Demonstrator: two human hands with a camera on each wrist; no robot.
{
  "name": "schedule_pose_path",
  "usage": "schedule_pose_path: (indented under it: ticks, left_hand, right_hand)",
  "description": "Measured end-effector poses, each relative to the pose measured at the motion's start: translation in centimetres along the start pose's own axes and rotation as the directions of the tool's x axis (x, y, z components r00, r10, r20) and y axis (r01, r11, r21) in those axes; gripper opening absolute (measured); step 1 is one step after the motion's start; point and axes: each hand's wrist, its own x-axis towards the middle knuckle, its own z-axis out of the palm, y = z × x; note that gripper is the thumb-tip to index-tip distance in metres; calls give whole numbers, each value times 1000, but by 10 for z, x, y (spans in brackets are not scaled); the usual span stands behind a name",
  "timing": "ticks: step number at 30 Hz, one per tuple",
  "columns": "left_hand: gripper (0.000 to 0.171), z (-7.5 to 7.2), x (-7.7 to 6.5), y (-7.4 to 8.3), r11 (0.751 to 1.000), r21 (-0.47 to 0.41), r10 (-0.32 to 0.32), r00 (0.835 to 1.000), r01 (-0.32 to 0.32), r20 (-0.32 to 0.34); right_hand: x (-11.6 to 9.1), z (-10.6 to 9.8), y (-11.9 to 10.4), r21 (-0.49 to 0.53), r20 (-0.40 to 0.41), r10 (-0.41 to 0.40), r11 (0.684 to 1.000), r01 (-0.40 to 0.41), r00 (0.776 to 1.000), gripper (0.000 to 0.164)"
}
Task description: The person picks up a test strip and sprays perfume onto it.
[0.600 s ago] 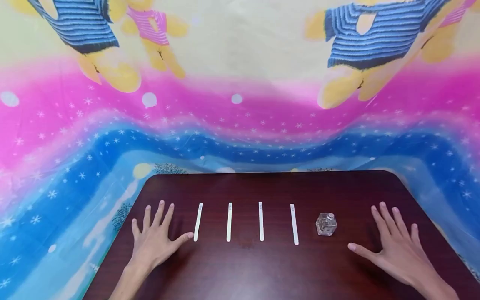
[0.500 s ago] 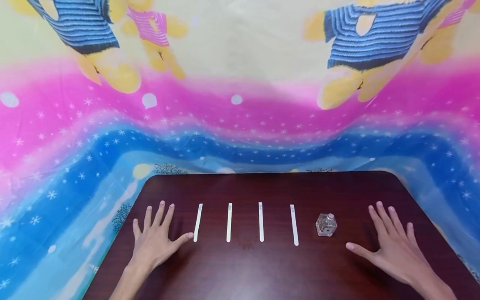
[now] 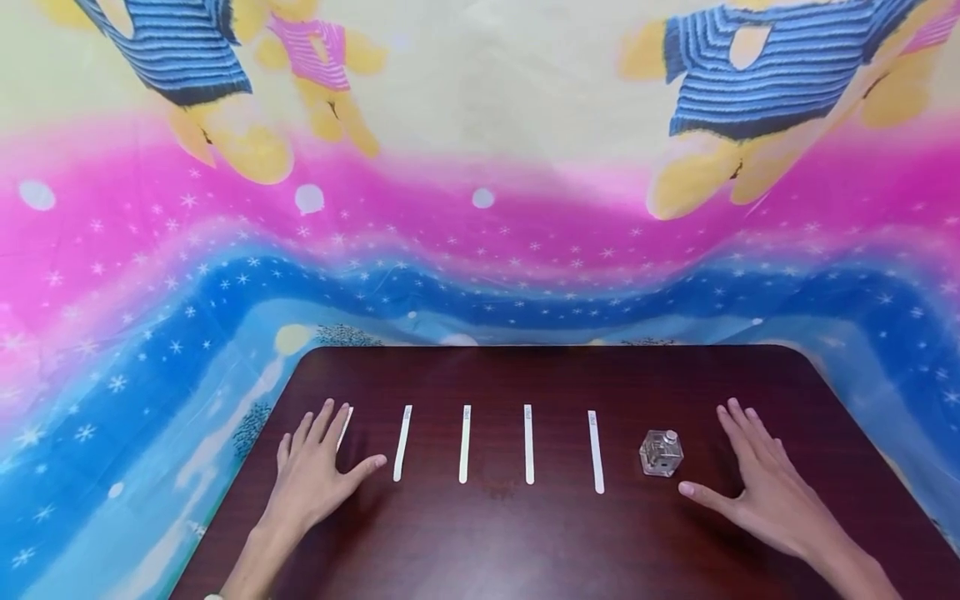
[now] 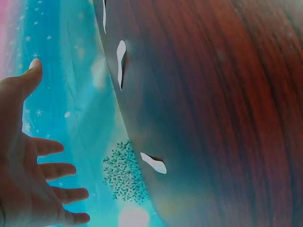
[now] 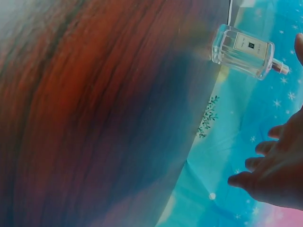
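A clear glass perfume bottle (image 3: pixel 661 455) stands upright on the dark table; its label (image 5: pixel 250 46) faces the right wrist camera. Just right of it is my right hand (image 3: pixel 765 493), fingers extended, thumb apart from the glass. Several narrow white paper strips lie in a row to the bottle's left, among them one nearest the bottle (image 3: pixel 596 452) and one near my left thumb (image 3: pixel 402 443). My left hand (image 3: pixel 313 475) is spread with nothing held, and its fingers partly cover the leftmost strip (image 3: pixel 346 427). Small print marks the strips' far ends, too tiny to read.
The brown wooden table (image 3: pixel 480 542) has rounded far corners. Behind and around it hangs a printed cloth (image 3: pixel 480 158) with bears, snowflakes and pink and blue bands.
My right hand has moved left, nearer the bottle. The left hand has shifted and narrowed slightly, so the leftmost strip shows beside its fingers. The head view has shifted slightly.
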Motion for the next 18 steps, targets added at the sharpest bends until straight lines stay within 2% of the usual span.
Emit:
schedule_pose_path:
  ticks: [6,11,18]
  left_hand:
    - [105,3,2,-6,999,-41,8,1000,-9,-22]
    - [103,1,3,-9,996,-94,-2,999,-2,-36]
    - [100,0,4,-12,989,-144,-26,999,24,-18]
  right_hand:
    - [6,1,-5,66,35,40,997,-42,999,125]
    - [11,3,-4,131,24,17,991,-20,1000,122]
    - [17,6,-2,180,27,10,984,-14,1000,118]
